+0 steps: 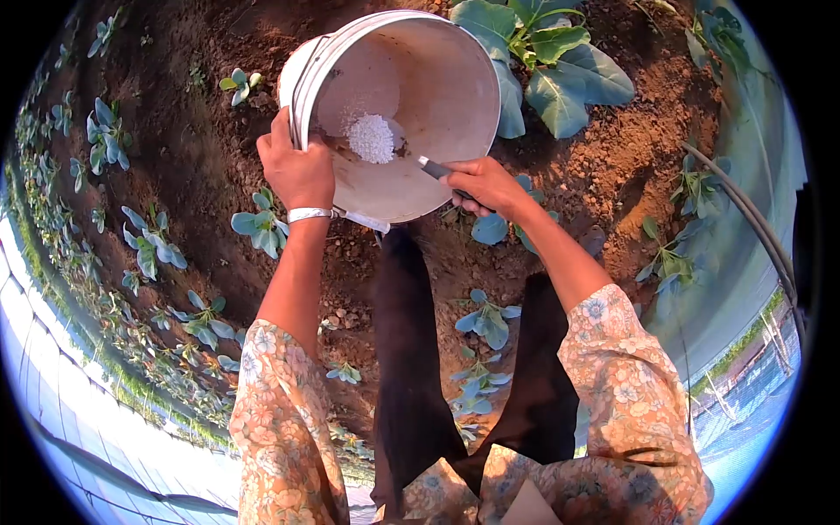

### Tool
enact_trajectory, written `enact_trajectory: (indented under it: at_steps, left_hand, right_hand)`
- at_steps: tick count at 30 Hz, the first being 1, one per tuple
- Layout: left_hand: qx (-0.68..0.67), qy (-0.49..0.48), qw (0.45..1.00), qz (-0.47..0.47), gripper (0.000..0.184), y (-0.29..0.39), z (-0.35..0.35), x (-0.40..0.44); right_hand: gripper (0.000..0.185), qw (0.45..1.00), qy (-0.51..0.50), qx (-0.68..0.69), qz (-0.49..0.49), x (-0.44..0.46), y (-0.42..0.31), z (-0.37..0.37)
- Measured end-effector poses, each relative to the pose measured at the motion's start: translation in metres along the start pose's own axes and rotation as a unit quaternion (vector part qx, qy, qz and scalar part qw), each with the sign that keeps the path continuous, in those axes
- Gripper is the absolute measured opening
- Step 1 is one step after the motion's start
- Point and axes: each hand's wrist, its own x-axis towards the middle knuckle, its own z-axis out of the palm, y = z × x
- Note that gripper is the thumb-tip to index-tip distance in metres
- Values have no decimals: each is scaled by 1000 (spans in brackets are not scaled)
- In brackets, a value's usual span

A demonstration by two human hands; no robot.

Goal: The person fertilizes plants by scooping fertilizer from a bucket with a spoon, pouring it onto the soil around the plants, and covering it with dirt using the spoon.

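White granules [371, 138] lie heaped inside the tilted bucket [451, 83]; my left grip [302, 173] is closed on its rim, my right grip [486, 183] round a dark-handled tool [434, 168], pale end near the heap. Steady rim, low and gentle tool angle: least scatter, I judge.

Bright sunlight, crisp shadows, curved edges (black corners too).

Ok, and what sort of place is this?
Probably a netted vegetable plot: leafy plants grow in bare soil, and green netting curves along the side.
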Motion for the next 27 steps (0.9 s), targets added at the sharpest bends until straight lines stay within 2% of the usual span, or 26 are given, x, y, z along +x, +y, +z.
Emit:
enact_trajectory:
  at_steps: [2, 4, 8, 13, 18, 22, 27]
  left_hand:
    - [16, 15, 998, 52, 43, -6, 4, 1]
    - [43, 23, 999, 16, 42, -2, 4, -1]
    - [61, 13, 997, 40, 40, -11, 4, 3]
    - [47, 12, 999, 22, 42, -15, 6, 4]
    - [40, -6, 999, 13, 40, -26, 6, 9]
    - [41, -18, 999, -5, 40, -15, 0, 8]
    - [44, -25, 998, -22, 42, -13, -1, 12]
  right_hand:
    - [42, 1000, -13, -1, -14, -22, 17, -11]
    - [44, 999, -17, 37, -20, -49, 33, -23]
    - [48, 997, 29, 67, -9, -99, 73, -53]
    - [47, 987, 113, 112, 9, -130, 137, -105]
    - [45, 964, 251, 82, 22, -81, 188, -148]
    - [42, 958, 267, 98, 24, -27, 216, -172]
    - [40, 950, 275, 141, 39, -9, 237, -180]
